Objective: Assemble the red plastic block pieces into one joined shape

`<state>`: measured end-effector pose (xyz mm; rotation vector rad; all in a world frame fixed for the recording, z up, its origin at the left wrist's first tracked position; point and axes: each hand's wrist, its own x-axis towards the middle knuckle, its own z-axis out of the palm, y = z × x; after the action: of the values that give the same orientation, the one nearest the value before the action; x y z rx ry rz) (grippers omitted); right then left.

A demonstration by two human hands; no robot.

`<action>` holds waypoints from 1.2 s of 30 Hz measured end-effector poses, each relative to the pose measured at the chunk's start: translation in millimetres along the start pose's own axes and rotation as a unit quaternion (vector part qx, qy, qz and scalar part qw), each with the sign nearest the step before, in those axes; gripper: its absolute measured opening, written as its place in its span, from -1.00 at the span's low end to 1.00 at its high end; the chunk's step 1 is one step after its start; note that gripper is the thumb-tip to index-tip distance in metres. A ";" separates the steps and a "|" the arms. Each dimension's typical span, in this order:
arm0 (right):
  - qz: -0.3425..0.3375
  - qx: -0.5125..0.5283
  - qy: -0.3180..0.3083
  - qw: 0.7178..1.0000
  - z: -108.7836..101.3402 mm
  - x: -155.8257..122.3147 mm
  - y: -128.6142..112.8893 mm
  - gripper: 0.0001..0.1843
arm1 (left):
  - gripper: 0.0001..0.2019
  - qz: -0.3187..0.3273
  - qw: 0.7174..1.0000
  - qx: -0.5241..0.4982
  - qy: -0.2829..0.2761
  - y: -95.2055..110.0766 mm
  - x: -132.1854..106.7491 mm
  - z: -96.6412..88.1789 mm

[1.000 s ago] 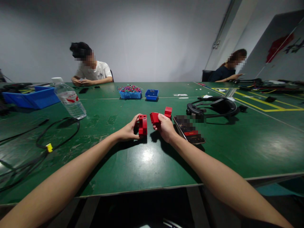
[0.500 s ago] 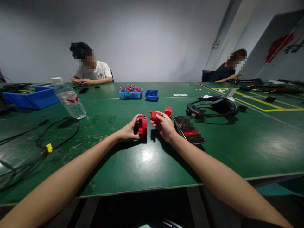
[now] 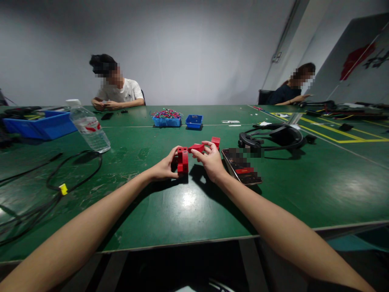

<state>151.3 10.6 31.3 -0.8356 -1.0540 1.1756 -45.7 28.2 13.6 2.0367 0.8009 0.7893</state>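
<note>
My left hand (image 3: pixel 167 165) is closed around a red C-shaped block (image 3: pixel 182 160) with small holes in its top, standing upright on the green table (image 3: pixel 146 219). Between the thumb and fingers of my right hand (image 3: pixel 211 161) is a smaller red block (image 3: pixel 196 148), held tilted just above the table. Its left end is close to the top of the C-shaped block; whether they touch I cannot tell. Behind my right fingers sits another red block (image 3: pixel 215 141), partly hidden.
Right of my hand lies a phone (image 3: pixel 243 167), with a black headset (image 3: pixel 272 138) beyond. Farther back are a blue bin of coloured wires (image 3: pixel 167 121) and a small blue bin (image 3: pixel 194 122). At left are a tilted water bottle (image 3: pixel 89 129) and black cables (image 3: pixel 50 186). Two people sit opposite.
My right hand has turned the smaller red block and raised its fingers, bringing the block's left end nearer the C-shaped block. My left hand has stayed in place.
</note>
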 end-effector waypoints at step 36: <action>-0.299 -0.264 0.027 0.917 -1.6 -11.9 -4.4 -0.57 | 0.08 -0.012 1.000 0.015 0.005 -2.1 -0.8 0.6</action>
<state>153.5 -2.0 32.6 -0.8565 -1.4770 0.3444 -46.3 28.3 11.4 2.0482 0.8463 0.7786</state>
